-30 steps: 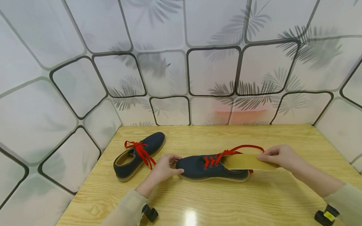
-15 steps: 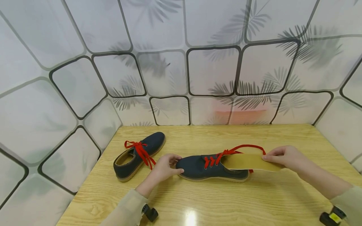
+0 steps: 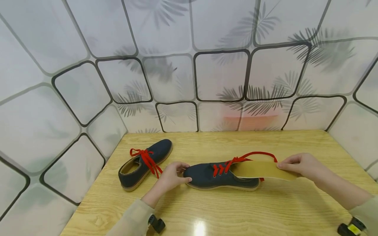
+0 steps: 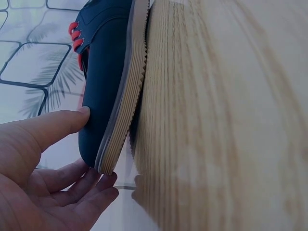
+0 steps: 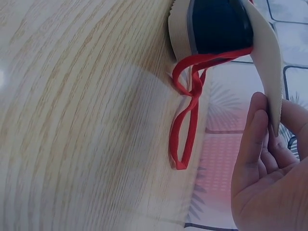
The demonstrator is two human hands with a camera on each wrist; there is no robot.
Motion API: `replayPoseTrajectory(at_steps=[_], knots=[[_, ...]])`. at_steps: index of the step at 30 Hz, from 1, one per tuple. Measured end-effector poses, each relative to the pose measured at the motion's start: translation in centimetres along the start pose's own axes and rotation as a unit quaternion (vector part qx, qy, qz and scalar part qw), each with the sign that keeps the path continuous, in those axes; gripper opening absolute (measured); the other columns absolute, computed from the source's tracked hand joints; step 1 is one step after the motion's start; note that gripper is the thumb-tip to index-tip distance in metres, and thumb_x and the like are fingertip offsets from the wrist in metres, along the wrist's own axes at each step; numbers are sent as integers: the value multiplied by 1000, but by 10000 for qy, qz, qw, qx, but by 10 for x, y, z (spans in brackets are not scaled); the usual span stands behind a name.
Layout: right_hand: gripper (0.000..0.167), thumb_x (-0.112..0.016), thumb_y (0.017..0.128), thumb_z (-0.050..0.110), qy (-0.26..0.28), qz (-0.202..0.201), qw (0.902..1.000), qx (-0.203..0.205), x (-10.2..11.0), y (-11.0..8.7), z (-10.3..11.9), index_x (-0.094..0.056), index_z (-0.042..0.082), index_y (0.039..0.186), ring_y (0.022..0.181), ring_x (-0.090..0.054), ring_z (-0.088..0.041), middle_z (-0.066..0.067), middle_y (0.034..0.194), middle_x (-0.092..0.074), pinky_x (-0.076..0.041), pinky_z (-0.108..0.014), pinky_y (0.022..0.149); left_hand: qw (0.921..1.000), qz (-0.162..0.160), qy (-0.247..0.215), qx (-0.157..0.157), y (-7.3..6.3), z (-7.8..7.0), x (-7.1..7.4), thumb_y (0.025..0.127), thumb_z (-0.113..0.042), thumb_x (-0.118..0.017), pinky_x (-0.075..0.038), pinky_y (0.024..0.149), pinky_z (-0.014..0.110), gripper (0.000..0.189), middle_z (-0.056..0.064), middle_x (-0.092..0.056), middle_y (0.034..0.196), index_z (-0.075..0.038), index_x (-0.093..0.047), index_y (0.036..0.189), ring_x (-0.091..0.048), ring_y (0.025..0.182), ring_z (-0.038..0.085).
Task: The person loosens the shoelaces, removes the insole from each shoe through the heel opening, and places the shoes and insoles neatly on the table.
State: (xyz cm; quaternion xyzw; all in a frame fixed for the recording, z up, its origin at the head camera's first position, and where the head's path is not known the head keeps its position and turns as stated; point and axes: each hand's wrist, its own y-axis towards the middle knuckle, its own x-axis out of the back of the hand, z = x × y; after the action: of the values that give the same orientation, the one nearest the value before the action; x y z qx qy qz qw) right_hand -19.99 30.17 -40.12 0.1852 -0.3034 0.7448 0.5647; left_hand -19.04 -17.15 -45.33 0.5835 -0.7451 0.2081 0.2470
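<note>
A navy shoe (image 3: pixel 203 174) with red laces (image 3: pixel 220 170) lies sole down on the table, toe to the left. My left hand (image 3: pixel 173 175) grips its toe, thumb on the near side and fingers around the front, as the left wrist view also shows. A tan insole (image 3: pixel 260 168) sticks out of the shoe's opening above the heel; its front part is hidden inside. With thumb and fingers, my right hand (image 3: pixel 302 166) pinches the insole's outer end. In the right wrist view, a red lace (image 5: pixel 192 96) hangs past the heel onto the table.
A second navy shoe (image 3: pixel 160 149) with red laces stands at the left of the wooden table (image 3: pixel 224 213), toe pointing back. A patterned curtain (image 3: pixel 221 75) rises behind the table and along its sides.
My right hand has moved slightly right, and more of the insole now shows outside the shoe. The left hand keeps its grip on the toe.
</note>
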Motion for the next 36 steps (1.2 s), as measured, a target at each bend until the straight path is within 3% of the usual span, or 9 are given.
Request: replayPoseTrajectory(at_steps=[36], knots=[[26,-73,102,31,86,40,9997,-222,16,-10,-14,-84,8,106,77,-55,2,24,89,-69,-57,-22,68,9999,40,-52,94,1,-1,1,88,-10,-89,-60,105,51,45,15,-71,127,-3,-72,129,-69,118,35]])
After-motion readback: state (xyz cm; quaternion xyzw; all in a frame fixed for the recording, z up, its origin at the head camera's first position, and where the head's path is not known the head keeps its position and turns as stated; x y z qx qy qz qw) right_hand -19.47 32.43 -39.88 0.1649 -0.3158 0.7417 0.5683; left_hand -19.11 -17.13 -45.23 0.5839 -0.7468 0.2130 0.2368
